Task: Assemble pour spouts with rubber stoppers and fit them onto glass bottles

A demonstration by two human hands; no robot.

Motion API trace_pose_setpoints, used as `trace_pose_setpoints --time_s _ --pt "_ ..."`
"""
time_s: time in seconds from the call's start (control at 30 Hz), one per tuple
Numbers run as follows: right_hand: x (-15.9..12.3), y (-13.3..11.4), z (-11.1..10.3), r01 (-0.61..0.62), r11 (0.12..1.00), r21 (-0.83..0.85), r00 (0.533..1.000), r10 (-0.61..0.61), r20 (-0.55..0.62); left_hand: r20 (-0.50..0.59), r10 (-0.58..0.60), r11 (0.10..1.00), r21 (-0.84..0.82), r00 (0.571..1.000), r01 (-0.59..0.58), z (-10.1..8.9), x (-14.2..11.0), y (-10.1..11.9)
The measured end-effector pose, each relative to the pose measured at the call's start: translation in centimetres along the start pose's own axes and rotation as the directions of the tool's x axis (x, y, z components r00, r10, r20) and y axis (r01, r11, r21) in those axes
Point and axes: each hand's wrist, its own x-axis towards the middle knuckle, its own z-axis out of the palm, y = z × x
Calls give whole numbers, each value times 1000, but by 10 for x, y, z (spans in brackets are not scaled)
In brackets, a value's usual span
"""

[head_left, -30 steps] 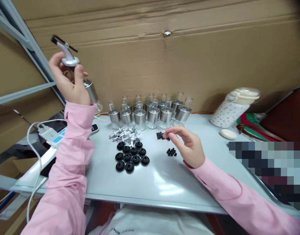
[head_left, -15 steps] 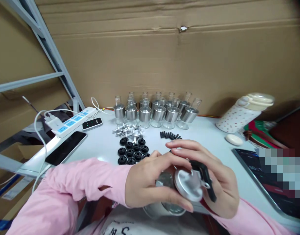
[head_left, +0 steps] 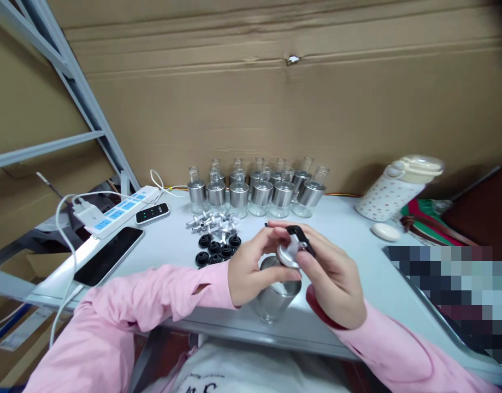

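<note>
Power strip [head_left: 123,210]: white plastic bar, blue socket faces; its marks are too small for me to read.
Phone [head_left: 109,256]: dark glass slab, blank screen.
Black device [head_left: 152,213]: rounded, green lights; pale lettering, illegible from here.
Metal spouts [head_left: 212,222]: silvery, loosely heaped.
Black stoppers [head_left: 214,248]: round, ribbed, grouped nearer the table edge.
Bottle rows [head_left: 238,192]: clear glass, open necks, brushed-metal sleeves.
Light garment [head_left: 242,363]: fabric; dark lettering, cut off.
Left hand [head_left: 251,270]: fingers wrapped around the upper part of the held bottle.
Held bottle [head_left: 277,297]: glass and metal, tilted, near the front table edge; I cannot tell whether its base touches.
Pourer [head_left: 289,252]: silver disc, black lever; at the bottle's top, between the hands.
Right hand [head_left: 335,278]: fingers gripping the pourer.
Flask [head_left: 392,188]: white, dotted, cream lid.
</note>
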Motion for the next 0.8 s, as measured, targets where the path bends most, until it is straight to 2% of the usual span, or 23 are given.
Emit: trace_pose_setpoints --time_s 0.13,0.23,0.33,0.5,0.63,0.73,0.8 --pt "7 6 2 -57 998 -27 997 55 -51 -38 -40 999 19 999 40 -4 9 -9" --pt "14 10 5 -73 997 -18 996 73 -43 -55 -91 995 38 994 93 -7 13 -13" --pt "20 12 6 -91 996 -4 996 91 -18 -46 -125 992 -24 991 124 -10 15 -16" --pt "26 16 5 -229 969 95 971 220 92 11 -170 976 -136 985 170 -10 16 -18" --pt "27 15 6 -211 973 99 973 199 120 -64 -123 982 -149 990 113 -5 16 -27" --pt "25 14 9 -158 985 64 985 152 88 -146 -57 988 -153 988 34 -2 17 -35" --pt "22 14 11 -131 991 35 991 129 46 -132 -40 981 -194 990 14 0 18 -36"
